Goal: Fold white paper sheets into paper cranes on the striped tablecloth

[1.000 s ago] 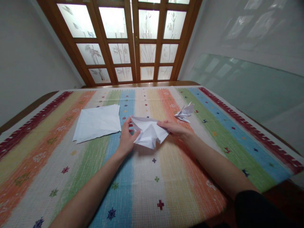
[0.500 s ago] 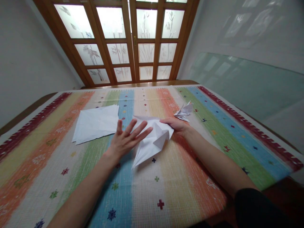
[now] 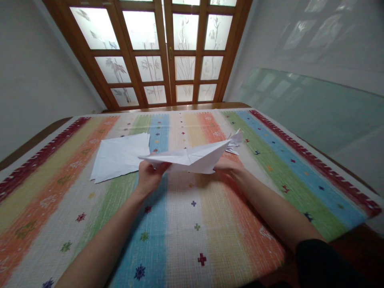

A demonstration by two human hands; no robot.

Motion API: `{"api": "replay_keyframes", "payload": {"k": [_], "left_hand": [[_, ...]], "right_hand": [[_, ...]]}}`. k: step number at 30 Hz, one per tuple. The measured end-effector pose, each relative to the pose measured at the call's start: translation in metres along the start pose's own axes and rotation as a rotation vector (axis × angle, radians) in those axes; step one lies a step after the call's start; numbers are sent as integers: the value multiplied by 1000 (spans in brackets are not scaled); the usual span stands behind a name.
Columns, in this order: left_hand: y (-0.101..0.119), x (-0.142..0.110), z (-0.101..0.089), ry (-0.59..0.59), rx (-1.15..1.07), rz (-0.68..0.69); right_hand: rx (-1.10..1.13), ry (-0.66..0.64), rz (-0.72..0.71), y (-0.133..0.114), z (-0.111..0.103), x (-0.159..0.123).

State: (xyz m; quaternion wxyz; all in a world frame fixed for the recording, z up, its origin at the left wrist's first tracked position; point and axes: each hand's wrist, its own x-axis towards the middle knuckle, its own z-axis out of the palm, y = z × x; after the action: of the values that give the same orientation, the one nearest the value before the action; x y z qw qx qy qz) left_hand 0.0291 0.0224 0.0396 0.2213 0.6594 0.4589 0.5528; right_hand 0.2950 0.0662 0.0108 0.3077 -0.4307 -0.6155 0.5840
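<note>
A partly folded sheet of white paper is held up off the table between both hands, its long creased shape stretched from left to right. My left hand grips its left end, fingers closed and partly under the paper. At the other end my right hand holds it from below, its fingertips hidden behind the sheet. Just left of my left hand lies a stack of white paper sheets. Beyond my right hand a folded paper figure with pointed tips sits on the cloth, partly covered by the held paper.
A striped tablecloth covers the table. Behind the table's far edge stand wooden doors with frosted panes. A pale green glass panel leans along the right wall.
My left hand, spread open before, has closed on the paper's left end. The paper has been lifted and turned from hanging toward me to lying crosswise.
</note>
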Motion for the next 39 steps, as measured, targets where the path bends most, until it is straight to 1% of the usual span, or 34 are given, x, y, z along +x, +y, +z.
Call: {"api": "replay_keyframes", "payload": {"k": [1, 3, 6, 8, 11, 13, 15, 16, 18, 20, 22, 23, 24, 26, 27, 28, 29, 31, 34, 36, 39], "left_hand": [[2, 1, -1, 2, 3, -69], [5, 2, -1, 24, 38, -160], [8, 3, -1, 55, 128, -197], [7, 4, -2, 24, 174, -217], [-1, 8, -3, 15, 164, -291], [-9, 12, -5, 36, 133, -399], [-16, 14, -6, 13, 183, -504], [-19, 13, -6, -18, 258, -527], [-20, 10, -5, -101, 471, -515], [-17, 4, -1, -198, 679, -473], [-12, -3, 3, -290, 833, -438], [-9, -6, 6, -329, 893, -414], [-6, -8, 9, -364, 945, -385], [-2, -12, 12, -437, 1028, -326], [0, -13, 13, -474, 1060, -302], [1, -13, 14, -512, 1088, -288], [2, -14, 14, -545, 1113, -285], [2, -13, 12, -590, 1153, -302], [1, -12, 8, -613, 1187, -324], [0, -12, 6, -616, 1197, -322], [-2, -13, 5, -608, 1187, -311]], "right_hand": [[45, -10, -8, -3, 3, -2], [208, -62, 28, -12, 6, -8], [425, -111, 44, -27, 9, -15], [455, -74, 42, -33, 10, -16], [371, 95, 43, -32, 13, -10], [242, 231, 35, -27, 15, -5], [30, 317, 55, -20, 16, -1], [-109, 337, 77, -18, 16, 0], [-416, 395, 87, -14, 16, 0], [-704, 487, 3, -14, 21, -4], [-923, 541, -170, -14, 34, -8], [-1003, 504, -264, -13, 44, -9], [-1064, 434, -343, -12, 54, -9], [-1167, 195, -470, -8, 76, -6], [-1206, 82, -486, -5, 86, -3], [-1236, -3, -464, -2, 93, 1], [-1257, -47, -423, 2, 97, 5], [-1278, -65, -360, 6, 97, 10], [-1286, -41, -319, 10, 83, 4], [-1289, -50, -303, 12, 71, -9], [-1264, -58, -275, 18, 57, -39]]}}
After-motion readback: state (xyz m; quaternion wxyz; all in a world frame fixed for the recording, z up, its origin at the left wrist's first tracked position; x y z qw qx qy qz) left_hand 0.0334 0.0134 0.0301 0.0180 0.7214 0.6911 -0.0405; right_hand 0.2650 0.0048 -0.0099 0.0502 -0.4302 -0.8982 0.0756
